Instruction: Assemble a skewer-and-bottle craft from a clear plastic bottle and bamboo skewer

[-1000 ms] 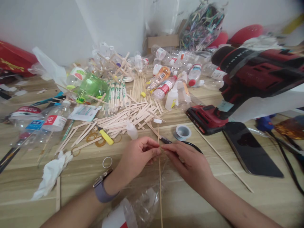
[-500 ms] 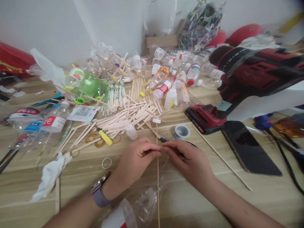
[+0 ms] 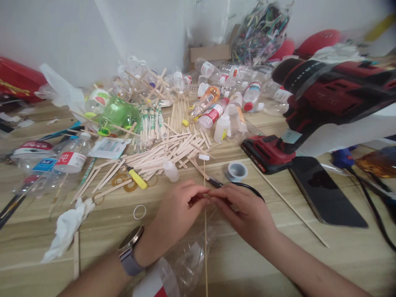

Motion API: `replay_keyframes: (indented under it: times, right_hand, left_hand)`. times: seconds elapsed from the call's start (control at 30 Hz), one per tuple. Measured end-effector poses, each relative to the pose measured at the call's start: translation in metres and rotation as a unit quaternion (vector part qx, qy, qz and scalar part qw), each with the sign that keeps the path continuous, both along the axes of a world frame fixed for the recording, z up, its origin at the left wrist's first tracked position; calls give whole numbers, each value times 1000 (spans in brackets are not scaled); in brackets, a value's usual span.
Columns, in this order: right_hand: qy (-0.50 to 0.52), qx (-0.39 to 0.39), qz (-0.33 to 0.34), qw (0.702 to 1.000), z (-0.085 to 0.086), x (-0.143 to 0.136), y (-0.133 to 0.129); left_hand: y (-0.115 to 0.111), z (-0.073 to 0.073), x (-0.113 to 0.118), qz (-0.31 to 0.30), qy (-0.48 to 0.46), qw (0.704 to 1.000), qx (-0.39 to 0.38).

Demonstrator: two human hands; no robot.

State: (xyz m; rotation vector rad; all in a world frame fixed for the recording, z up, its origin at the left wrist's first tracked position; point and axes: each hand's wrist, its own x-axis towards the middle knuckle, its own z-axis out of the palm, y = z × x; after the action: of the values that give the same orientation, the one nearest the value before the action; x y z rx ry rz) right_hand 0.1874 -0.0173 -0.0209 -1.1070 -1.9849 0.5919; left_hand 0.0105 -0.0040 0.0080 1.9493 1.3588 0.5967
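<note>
A thin wooden skewer (image 3: 206, 247) runs up from the bottom edge, with a white cap (image 3: 203, 157) at its far end. My left hand (image 3: 182, 210) pinches the skewer between thumb and fingertips below the cap. Fingertips of my right hand (image 3: 244, 206) are pressed together at the same spot, meeting the left ones; what they grip is too small to make out. A thin pale strand (image 3: 213, 213) hangs under the right fingers. Black-handled scissors (image 3: 252, 189) lie partly hidden behind the right hand. Below the hands is a clear plastic bottle (image 3: 188, 264).
Popsicle sticks (image 3: 173, 150) and plastic bottles (image 3: 213, 113) cover the back. A red drill (image 3: 324, 99) and a black phone (image 3: 328, 192) are at the right. Near the hands sit a grey tape roll (image 3: 236, 170), a small white bottle (image 3: 170, 170) and a yellow-handled tool (image 3: 137, 179).
My right hand has moved slightly left, and its fingertips now meet those of my left hand at the skewer. More of the scissors' black handle shows.
</note>
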Motion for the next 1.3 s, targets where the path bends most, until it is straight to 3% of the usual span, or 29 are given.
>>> replay_keyframes:
  times: [0.33,0.8,1.3]
  right_hand:
    - [-5,40,9,999,-1,1,0]
    - [-17,-2,-77,997,2,-1,0]
    - [21,9,0,1000,-1,-1,-1]
  left_hand:
    - [1,-3,1,13,-14,1000,-1]
    - [4,-3,-1,4,-41,999,-27]
    - [3,-4,1,2,-46,999,-18]
